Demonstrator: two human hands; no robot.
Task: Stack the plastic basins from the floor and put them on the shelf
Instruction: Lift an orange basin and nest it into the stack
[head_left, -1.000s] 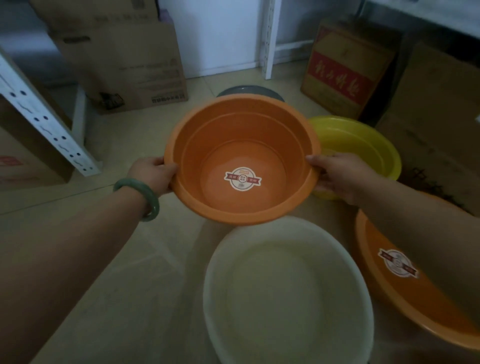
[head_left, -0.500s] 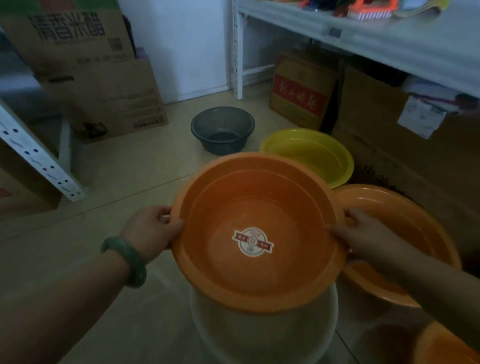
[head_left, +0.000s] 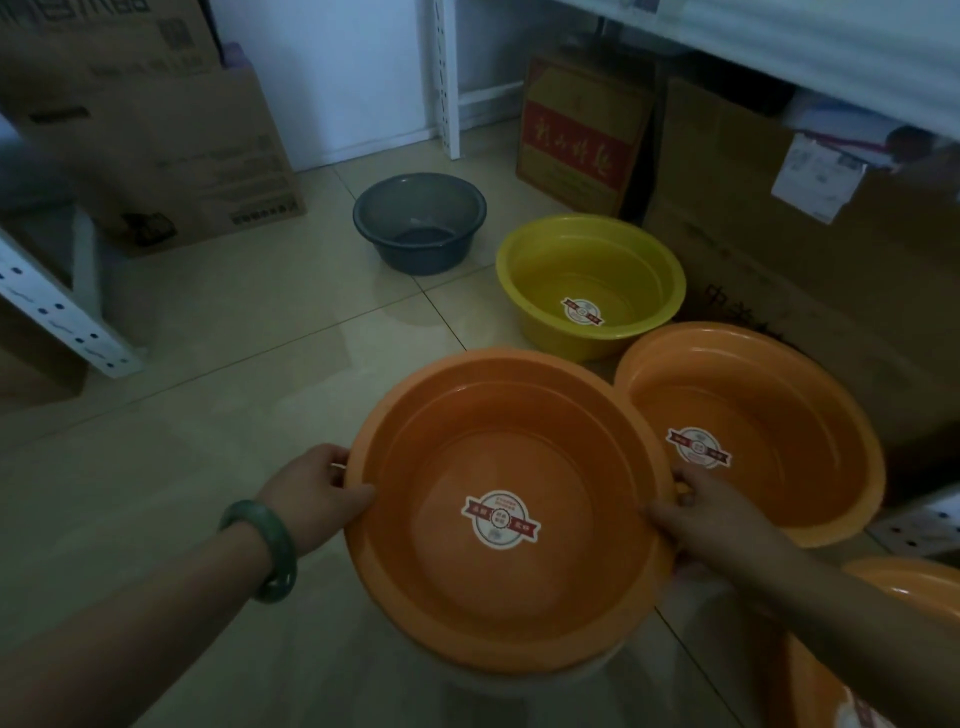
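An orange basin (head_left: 509, 452) with a round sticker inside sits low in front of me, over a white basin (head_left: 597, 670) of which only a sliver of rim shows below it. My left hand (head_left: 317, 493) grips its left rim and my right hand (head_left: 706, 519) grips its right rim. On the floor to the right lies a second orange basin (head_left: 753, 405), behind it a yellow basin (head_left: 587, 260), and farther back a grey basin (head_left: 421, 218). Part of a third orange basin (head_left: 904, 577) shows at the bottom right. The white shelf (head_left: 831, 47) runs across the top right.
Cardboard boxes (head_left: 779, 218) fill the space under the shelf on the right, one with a red label (head_left: 571, 140). More boxes (head_left: 171, 145) stand at the back left beside a white perforated rack post (head_left: 62, 317). Tiled floor (head_left: 234, 338) spreads left of the basins.
Both hands have lowered the orange basin down onto the white basin, which is now almost fully covered. The view has swung up and right, bringing the grey and yellow basins into sight.
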